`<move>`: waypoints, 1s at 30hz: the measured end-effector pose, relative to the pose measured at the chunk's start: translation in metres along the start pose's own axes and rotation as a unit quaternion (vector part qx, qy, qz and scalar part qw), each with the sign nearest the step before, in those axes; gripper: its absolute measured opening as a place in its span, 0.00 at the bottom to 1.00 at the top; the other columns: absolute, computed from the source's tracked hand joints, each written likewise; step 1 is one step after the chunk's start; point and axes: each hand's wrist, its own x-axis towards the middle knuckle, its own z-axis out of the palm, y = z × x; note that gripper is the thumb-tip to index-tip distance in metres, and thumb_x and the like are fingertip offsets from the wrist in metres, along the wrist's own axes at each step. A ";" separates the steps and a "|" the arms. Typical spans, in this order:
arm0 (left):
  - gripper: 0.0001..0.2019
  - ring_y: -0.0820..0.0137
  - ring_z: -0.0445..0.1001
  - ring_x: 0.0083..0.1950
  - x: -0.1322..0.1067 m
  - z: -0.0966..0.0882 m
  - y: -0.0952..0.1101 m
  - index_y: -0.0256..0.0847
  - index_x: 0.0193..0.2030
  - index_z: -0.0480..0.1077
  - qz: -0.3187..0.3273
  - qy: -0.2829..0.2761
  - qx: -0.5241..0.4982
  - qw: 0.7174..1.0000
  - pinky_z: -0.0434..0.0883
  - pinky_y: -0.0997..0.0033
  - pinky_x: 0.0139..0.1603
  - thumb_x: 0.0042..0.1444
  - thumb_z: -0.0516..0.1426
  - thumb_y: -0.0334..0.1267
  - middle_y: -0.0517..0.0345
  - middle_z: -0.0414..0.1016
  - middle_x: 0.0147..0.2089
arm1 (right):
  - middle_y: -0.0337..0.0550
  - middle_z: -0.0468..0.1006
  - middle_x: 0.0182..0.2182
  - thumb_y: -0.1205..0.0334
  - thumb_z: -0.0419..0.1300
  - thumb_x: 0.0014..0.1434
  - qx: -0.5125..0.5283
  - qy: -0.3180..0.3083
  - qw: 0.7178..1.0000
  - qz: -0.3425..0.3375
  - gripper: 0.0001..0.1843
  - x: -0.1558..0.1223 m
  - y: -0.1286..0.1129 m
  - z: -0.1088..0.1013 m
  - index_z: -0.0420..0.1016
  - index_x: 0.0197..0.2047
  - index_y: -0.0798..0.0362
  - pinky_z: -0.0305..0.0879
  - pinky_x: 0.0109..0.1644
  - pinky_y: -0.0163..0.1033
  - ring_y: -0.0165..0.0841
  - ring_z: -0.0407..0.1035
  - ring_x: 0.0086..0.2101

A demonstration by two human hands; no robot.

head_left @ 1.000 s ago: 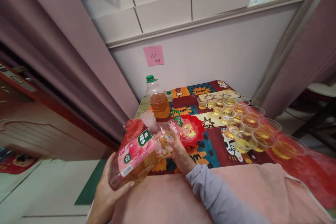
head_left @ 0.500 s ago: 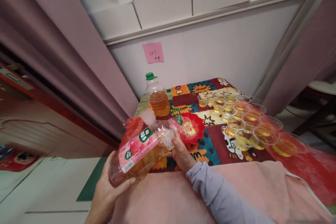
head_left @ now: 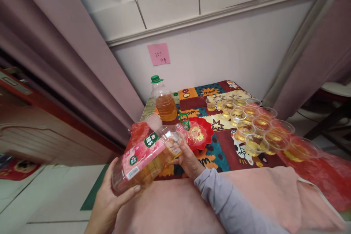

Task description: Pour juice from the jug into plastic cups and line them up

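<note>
A large clear oil bottle (head_left: 145,161) with a pink label lies tilted, its neck pointing at a small clear cup (head_left: 194,131) standing on a red plate (head_left: 204,133). My left hand (head_left: 109,199) is wrapped under the bottle's base. My right hand (head_left: 188,161) grips the bottle near its neck and green handle (head_left: 184,120). Yellow oil sits in the bottle's lower part.
A second oil bottle (head_left: 163,100) with a green cap stands at the table's back left. Several clear cups (head_left: 257,124) of yellow oil stand in rows on the colourful tablecloth (head_left: 219,150). A pink note (head_left: 158,54) is stuck on the wall. Curtains hang left and right.
The bottle and both hands have stayed almost in place; the view has drifted slightly, and the bottle's base has shifted a little to the left.
</note>
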 end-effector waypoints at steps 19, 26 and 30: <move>0.71 0.35 0.70 0.76 -0.001 0.003 0.016 0.44 0.80 0.58 -0.018 -0.004 0.018 1.000 0.62 0.34 0.81 0.29 0.80 0.59 0.35 0.71 0.77 | 0.50 0.79 0.68 0.29 0.73 0.60 0.004 0.007 1.000 -0.002 0.50 0.001 -0.001 0.001 0.63 0.78 0.38 0.88 0.38 0.45 0.51 0.80 0.60; 0.67 0.36 0.73 0.75 0.000 0.001 0.012 0.47 0.80 0.60 -0.005 -0.003 0.022 1.000 0.67 0.37 0.78 0.31 0.80 0.60 0.38 0.73 0.76 | 0.48 0.78 0.68 0.29 0.72 0.61 0.002 -0.004 1.000 -0.002 0.50 0.000 -0.003 0.000 0.62 0.78 0.34 0.88 0.38 0.44 0.49 0.80 0.59; 0.68 0.34 0.73 0.74 0.000 0.001 0.013 0.47 0.80 0.61 -0.009 0.003 0.020 1.000 0.67 0.36 0.78 0.30 0.80 0.60 0.38 0.75 0.75 | 0.48 0.78 0.69 0.30 0.73 0.61 0.007 -0.003 1.000 -0.003 0.48 0.001 -0.003 0.000 0.64 0.77 0.35 0.88 0.38 0.43 0.49 0.80 0.60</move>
